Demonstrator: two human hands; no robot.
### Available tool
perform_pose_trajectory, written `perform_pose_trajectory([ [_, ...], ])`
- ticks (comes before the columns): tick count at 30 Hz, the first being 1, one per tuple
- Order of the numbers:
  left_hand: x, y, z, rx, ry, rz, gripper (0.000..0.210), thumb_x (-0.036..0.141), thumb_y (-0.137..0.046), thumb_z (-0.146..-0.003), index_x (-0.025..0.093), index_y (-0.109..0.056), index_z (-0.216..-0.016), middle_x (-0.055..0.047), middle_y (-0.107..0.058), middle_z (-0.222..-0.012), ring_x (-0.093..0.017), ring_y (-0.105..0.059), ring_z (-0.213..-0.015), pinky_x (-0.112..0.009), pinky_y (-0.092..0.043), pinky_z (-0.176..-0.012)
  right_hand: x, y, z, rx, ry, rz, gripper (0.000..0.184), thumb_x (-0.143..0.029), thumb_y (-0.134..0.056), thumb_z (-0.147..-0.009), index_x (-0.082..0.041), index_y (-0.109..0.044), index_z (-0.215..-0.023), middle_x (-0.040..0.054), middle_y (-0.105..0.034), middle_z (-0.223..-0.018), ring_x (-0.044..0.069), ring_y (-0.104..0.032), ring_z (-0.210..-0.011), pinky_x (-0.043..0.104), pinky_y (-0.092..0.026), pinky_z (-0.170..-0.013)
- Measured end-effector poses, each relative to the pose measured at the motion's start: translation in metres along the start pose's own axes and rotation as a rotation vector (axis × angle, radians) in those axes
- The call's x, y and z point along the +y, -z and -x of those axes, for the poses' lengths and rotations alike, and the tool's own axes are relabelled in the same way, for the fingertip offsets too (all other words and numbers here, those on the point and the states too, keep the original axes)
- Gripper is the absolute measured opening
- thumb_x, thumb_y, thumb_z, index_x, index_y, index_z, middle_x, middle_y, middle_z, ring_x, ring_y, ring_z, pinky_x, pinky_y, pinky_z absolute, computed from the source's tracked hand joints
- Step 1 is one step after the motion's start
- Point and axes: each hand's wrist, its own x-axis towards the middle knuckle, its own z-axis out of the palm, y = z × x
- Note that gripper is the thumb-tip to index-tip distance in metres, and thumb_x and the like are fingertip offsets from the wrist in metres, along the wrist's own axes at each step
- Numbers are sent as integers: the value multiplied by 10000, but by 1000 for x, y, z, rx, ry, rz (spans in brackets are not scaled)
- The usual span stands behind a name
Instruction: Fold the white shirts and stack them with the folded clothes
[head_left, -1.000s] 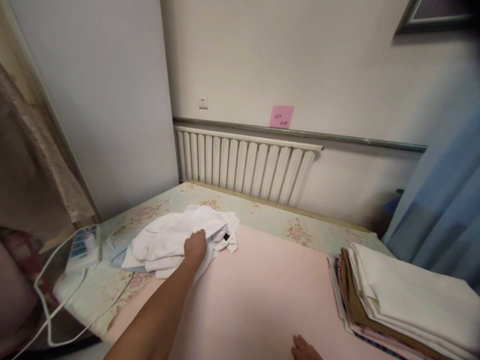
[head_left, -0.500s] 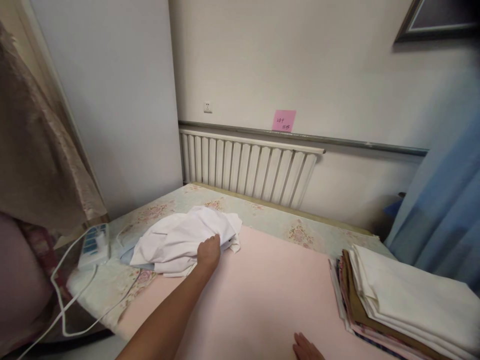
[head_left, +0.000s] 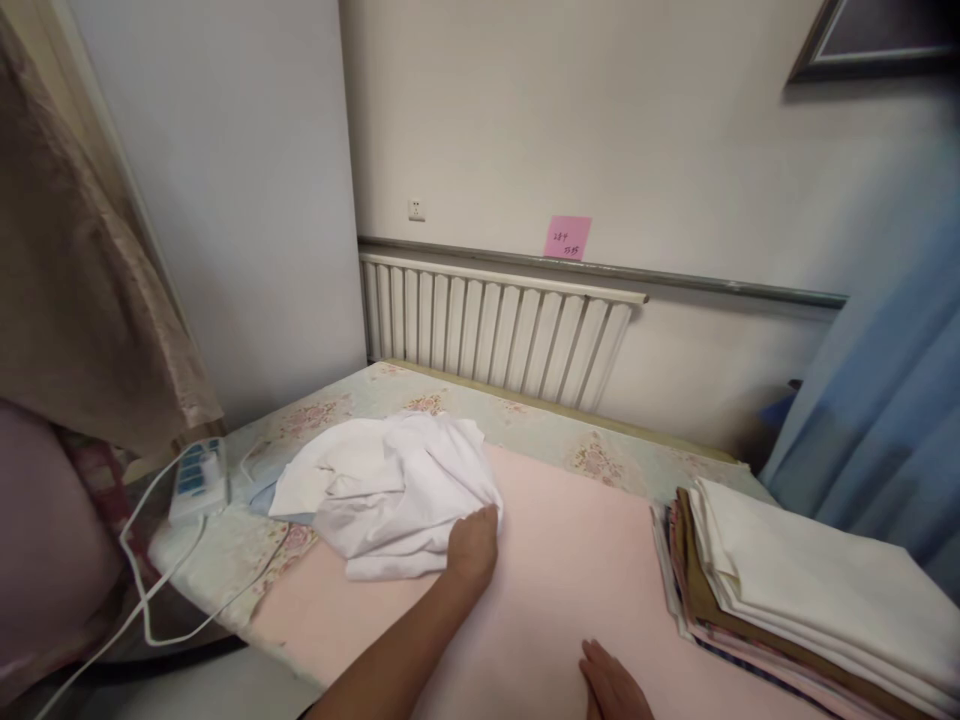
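A crumpled white cloth [head_left: 409, 485] lies bunched on the left part of the table, partly over the pink sheet [head_left: 547, 540]. My left hand [head_left: 474, 545] is closed on its right edge, fingers pinching the fabric. Under the cloth's left end a bit of light blue material [head_left: 264, 500] peeks out. Low in the view, my right hand [head_left: 611, 680] is held over the pink sheet, holding nothing, its fingers stretched out; its lower part is cut off by the frame edge.
At right sits a stack of folded fabrics [head_left: 817, 570], white on top. A power strip [head_left: 199, 480] with white cables rests on the table's left corner. Behind the floral tablecloth [head_left: 600, 460] stand a radiator [head_left: 495, 325] and wall. A blue curtain [head_left: 862, 400] hangs at right.
My left hand has pulled the white cloth's edge to the right and toward me, so the cloth spreads further over the pink sheet. My right hand has come slightly further into view.
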Motion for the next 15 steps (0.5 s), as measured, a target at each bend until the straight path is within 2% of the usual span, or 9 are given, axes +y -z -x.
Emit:
perform_pose_trajectory([
  [4, 38, -30, 31, -94, -68, 86, 394, 114, -294, -897, 183, -607, -1127, -171, -671, -1035, -288, -638, -969, -430, -440, -880, -9, 4, -1, -24, -51, 10, 317, -156, -481, -810, -198, -668, -1062, 88, -695, -1117, 242, -665, -1025, 359, -589, -817],
  [9, 80, -60, 72, -250, -148, 152, 388, 133, -294, -893, 188, -625, -1087, -179, -679, -1002, -302, -647, -954, -456, -455, -857, -22, 17, -9, -57, -192, -39, 340, -169, -465, -836, -205, -646, -1122, 92, -669, -1172, 263, -643, -1064, 415, -572, -859],
  [11, 88, -65, 87, -307, -198, 170, 361, 152, -333, -884, 191, -629, -1086, -172, -677, -1031, -301, -633, -995, -459, -440, -896, -27, 24, -14, -99, -265, -81, 383, -189, -452, -852, -232, -612, -1197, 81, -653, -1204, 261, -634, -1078, 416, -562, -878],
  [13, 86, -63, 99, -344, -273, 203, 339, 220, -430, -862, 209, -606, -1151, -143, -652, -1147, -291, -585, -1098, -435, -403, -972, -30, 30, -20, -163, -336, -138, 435, -203, -440, -862, -245, -558, -1278, 72, -627, -1247, 257, -614, -1110, 414, -542, -915],
  [15, 75, -57, 106, -353, -347, 237, 476, 299, -520, -820, 219, -519, -1290, -103, -565, -1324, -274, -479, -1243, -399, -330, -1064, -32, 35, -24, -212, -389, -189, 459, -200, -429, -865, -234, -531, -1312, 72, -605, -1278, 251, -586, -1149, 416, -510, -965],
])
